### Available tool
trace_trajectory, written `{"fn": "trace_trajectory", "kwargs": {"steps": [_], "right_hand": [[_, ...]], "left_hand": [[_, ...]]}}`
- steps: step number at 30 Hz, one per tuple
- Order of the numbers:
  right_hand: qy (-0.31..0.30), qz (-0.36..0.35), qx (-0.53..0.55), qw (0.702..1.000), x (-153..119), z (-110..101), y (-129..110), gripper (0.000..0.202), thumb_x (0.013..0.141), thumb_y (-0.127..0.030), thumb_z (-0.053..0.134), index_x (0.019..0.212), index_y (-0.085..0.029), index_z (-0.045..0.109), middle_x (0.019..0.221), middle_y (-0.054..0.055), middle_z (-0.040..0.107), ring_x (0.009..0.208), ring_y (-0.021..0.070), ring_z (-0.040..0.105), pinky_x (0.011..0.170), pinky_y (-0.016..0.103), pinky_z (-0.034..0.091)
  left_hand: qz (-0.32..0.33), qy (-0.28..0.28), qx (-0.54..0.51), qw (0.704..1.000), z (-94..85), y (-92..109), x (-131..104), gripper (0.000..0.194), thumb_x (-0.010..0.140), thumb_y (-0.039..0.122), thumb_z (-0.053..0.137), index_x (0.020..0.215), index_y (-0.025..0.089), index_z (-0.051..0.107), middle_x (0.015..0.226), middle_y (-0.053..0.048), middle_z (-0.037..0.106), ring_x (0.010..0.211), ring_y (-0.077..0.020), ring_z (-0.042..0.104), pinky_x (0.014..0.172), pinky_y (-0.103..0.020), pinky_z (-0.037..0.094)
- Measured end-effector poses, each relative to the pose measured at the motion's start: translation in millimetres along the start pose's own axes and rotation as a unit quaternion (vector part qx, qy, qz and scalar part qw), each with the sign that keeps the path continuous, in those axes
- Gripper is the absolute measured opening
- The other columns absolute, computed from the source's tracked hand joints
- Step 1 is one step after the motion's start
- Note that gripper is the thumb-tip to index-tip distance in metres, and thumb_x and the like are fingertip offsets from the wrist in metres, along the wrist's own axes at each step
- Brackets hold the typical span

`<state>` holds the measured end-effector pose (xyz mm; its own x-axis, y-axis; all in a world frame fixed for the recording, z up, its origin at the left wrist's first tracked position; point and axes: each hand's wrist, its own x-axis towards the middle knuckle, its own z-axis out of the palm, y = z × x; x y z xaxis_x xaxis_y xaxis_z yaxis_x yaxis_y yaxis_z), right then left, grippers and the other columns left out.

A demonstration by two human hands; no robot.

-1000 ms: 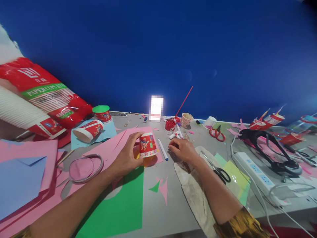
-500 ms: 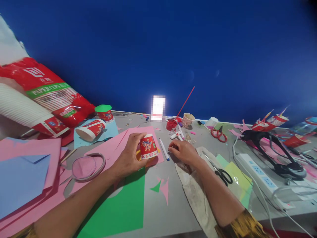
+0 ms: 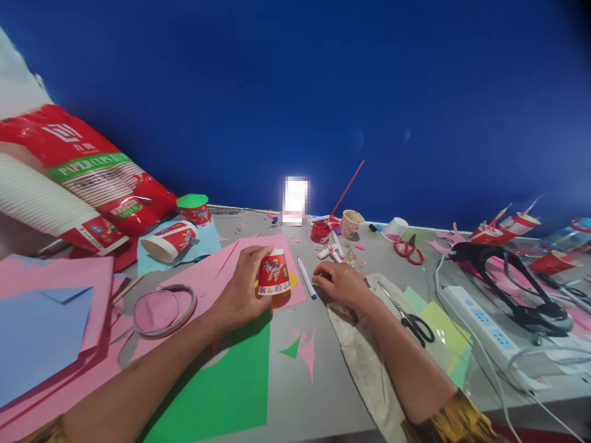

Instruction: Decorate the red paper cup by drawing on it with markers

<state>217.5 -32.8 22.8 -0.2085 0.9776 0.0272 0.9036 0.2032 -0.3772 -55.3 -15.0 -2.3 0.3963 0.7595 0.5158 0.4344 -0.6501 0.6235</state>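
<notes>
A red patterned paper cup (image 3: 274, 272), upside down with its white base up, is held between the thumb and fingers of my left hand (image 3: 244, 286). Something yellow shows behind and below the cup. My right hand (image 3: 339, 282) rests near a beige cloth (image 3: 348, 344), fingers curled; whether anything is between the fingertips cannot be made out. Between the hands lies a white marker with a blue end (image 3: 306, 278). Pink paper (image 3: 207, 264) and a green sheet (image 3: 231, 381) lie under and beside my left arm.
Black-handled scissors (image 3: 410, 320) and a white power strip (image 3: 482, 323) lie to the right. Red-handled scissors (image 3: 409, 251) are further back. A paper-cup bag (image 3: 101, 166), a green-topped cup (image 3: 196, 212) and a grey tape ring (image 3: 191, 307) stand or lie left.
The cup in my left hand has turned, its printed figure now facing differently, and shifted slightly left. My right hand has hardly moved.
</notes>
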Motion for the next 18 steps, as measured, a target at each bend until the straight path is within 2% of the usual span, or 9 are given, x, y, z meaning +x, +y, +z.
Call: {"fn": "trace_trajectory", "kwargs": {"steps": [6,9,13,18], "right_hand": [[-0.007,-0.001,-0.001,1.000,-0.4,0.6,-3.4,0.014,0.098,-0.027,0.066,0.101,-0.023,0.079,0.096,0.004,0.081,0.089,0.0206,0.070,0.074,0.030,0.038],[-0.009,0.001,0.000,1.000,-0.7,0.1,-3.8,0.014,0.098,-0.027,0.065,0.102,-0.024,0.079,0.096,0.004,0.082,0.089,0.0203,0.070,0.073,0.029,0.038],[-0.007,0.001,0.002,1.000,-0.6,1.0,-2.9,0.015,0.099,-0.027,0.065,0.102,-0.024,0.079,0.097,0.004,0.081,0.089,0.0200,0.070,0.074,0.029,0.038],[-0.011,-0.002,0.002,1.000,0.2,2.8,-1.6,0.015,0.098,-0.028,0.066,0.102,-0.023,0.079,0.096,0.004,0.082,0.088,0.0204,0.070,0.073,0.029,0.038]], "left_hand": [[-0.001,-0.002,-0.009,1.000,0.2,0.6,-0.1,0.079,0.080,0.022,0.075,0.149,0.029,0.038,0.148,-0.013,0.045,0.143,-0.0358,0.048,0.122,-0.059,0.043],[0.003,-0.002,0.004,1.000,0.4,0.4,-0.5,0.083,0.077,0.013,0.071,0.151,0.029,0.037,0.148,-0.012,0.045,0.144,-0.0353,0.048,0.123,-0.059,0.042],[0.043,0.031,0.071,0.996,-2.6,-1.3,0.6,0.087,0.078,0.003,0.063,0.153,0.032,0.032,0.150,-0.012,0.042,0.150,-0.0348,0.041,0.126,-0.059,0.040],[0.084,0.083,0.165,0.979,-10.2,-7.0,5.4,0.079,0.088,0.006,0.063,0.154,0.035,0.031,0.151,-0.012,0.040,0.153,-0.0361,0.038,0.128,-0.061,0.037]]}}
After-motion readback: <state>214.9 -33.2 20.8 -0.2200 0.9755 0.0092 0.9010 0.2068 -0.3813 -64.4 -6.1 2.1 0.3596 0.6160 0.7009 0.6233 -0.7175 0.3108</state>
